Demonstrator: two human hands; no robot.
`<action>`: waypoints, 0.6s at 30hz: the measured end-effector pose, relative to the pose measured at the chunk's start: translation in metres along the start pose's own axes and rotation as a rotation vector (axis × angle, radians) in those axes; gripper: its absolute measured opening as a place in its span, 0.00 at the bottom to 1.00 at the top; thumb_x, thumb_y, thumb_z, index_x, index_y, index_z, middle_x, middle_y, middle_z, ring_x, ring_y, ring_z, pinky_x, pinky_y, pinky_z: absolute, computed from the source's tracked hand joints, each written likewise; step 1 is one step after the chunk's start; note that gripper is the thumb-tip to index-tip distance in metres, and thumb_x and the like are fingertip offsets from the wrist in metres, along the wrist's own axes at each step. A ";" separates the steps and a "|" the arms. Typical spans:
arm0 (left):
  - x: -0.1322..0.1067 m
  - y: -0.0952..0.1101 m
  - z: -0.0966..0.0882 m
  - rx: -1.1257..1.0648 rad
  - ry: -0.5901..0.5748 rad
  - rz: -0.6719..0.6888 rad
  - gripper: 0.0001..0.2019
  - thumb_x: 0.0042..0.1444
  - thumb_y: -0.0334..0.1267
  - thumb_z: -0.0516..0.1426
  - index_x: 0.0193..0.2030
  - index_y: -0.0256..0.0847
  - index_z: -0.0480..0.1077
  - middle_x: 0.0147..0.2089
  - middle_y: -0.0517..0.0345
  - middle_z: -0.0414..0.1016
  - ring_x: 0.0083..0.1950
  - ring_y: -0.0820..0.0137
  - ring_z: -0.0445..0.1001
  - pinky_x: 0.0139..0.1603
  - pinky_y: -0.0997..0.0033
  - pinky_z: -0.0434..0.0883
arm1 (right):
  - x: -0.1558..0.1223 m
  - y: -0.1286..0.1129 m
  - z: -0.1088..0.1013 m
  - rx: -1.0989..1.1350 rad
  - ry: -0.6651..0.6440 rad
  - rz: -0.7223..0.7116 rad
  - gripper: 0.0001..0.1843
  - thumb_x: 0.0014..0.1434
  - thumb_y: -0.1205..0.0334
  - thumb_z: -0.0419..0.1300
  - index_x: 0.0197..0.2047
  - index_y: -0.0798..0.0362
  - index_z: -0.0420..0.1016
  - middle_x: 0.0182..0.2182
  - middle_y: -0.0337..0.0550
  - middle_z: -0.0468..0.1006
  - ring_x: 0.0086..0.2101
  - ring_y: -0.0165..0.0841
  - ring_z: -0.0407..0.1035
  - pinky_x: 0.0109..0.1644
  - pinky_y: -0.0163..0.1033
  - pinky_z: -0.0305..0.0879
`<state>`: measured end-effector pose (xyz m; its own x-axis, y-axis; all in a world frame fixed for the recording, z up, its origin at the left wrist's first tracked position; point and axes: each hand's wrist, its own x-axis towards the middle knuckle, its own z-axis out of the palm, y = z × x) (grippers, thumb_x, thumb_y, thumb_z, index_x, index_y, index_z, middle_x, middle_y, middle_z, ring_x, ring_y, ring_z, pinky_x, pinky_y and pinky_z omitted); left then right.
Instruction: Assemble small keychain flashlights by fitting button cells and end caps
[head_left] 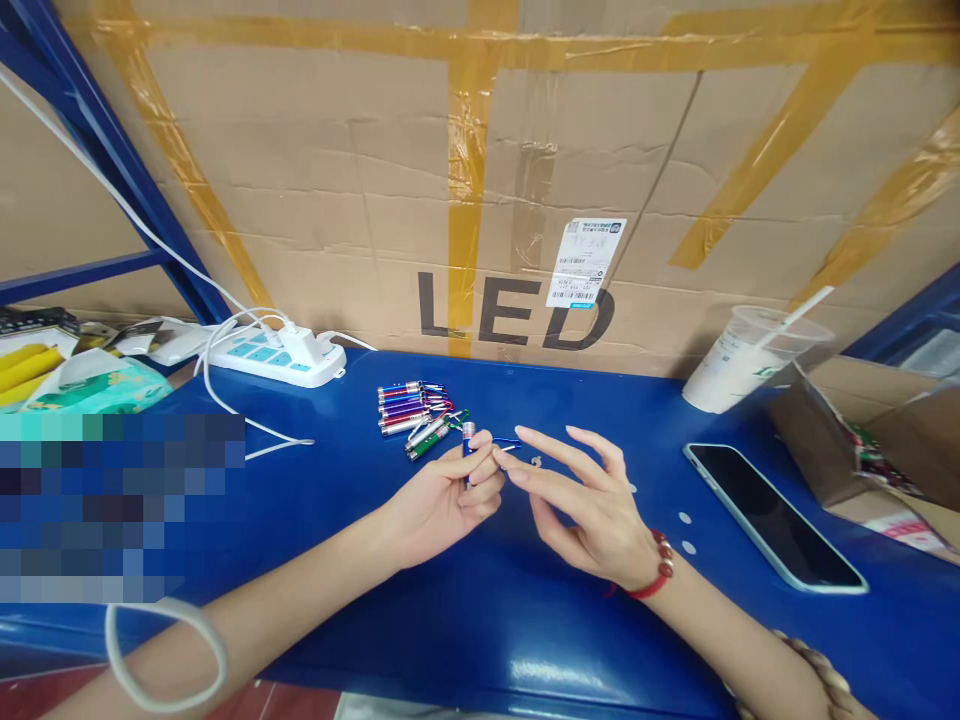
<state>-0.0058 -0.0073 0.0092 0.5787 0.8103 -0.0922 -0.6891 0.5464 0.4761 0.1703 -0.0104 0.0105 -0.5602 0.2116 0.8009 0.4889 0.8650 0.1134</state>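
One small blue tube (pixel 469 437) stands at centre, held in the curled fingers of the left hand (pixel 442 508); I see the right hand (pixel 596 505) close by, fingers spread, contact unclear. Colourful tubes (pixel 411 408) lie beyond, left; a phone (pixel 772 515), right.

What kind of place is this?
Probably a workroom or storeroom: a huge taped cardboard box stands behind the blue table, shiny little tubes lie grouped on the tabletop, and a blue frame rises at the left.
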 end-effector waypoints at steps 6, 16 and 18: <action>0.002 0.000 -0.003 -0.037 0.049 -0.030 0.08 0.59 0.24 0.48 0.30 0.35 0.62 0.20 0.67 0.55 0.17 0.82 0.51 0.22 0.83 0.61 | -0.001 0.006 -0.003 -0.109 -0.059 -0.180 0.18 0.57 0.73 0.52 0.49 0.51 0.71 0.47 0.35 0.76 0.52 0.34 0.66 0.58 0.43 0.53; 0.001 -0.001 -0.001 -0.024 -0.036 -0.018 0.11 0.60 0.24 0.45 0.27 0.35 0.60 0.20 0.66 0.55 0.17 0.81 0.51 0.20 0.83 0.59 | -0.006 0.009 -0.006 -0.132 0.034 -0.223 0.19 0.56 0.73 0.50 0.48 0.51 0.73 0.45 0.33 0.77 0.52 0.33 0.67 0.59 0.42 0.50; 0.000 -0.001 0.000 -0.034 -0.028 -0.037 0.11 0.61 0.24 0.45 0.28 0.35 0.60 0.20 0.66 0.56 0.17 0.82 0.52 0.21 0.83 0.60 | -0.004 0.007 -0.004 -0.122 0.011 -0.199 0.19 0.55 0.73 0.51 0.47 0.49 0.72 0.46 0.32 0.77 0.51 0.31 0.67 0.59 0.42 0.50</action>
<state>-0.0052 -0.0072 0.0086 0.6155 0.7836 -0.0846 -0.6814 0.5829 0.4426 0.1787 -0.0073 0.0103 -0.6465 0.0363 0.7621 0.4468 0.8277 0.3396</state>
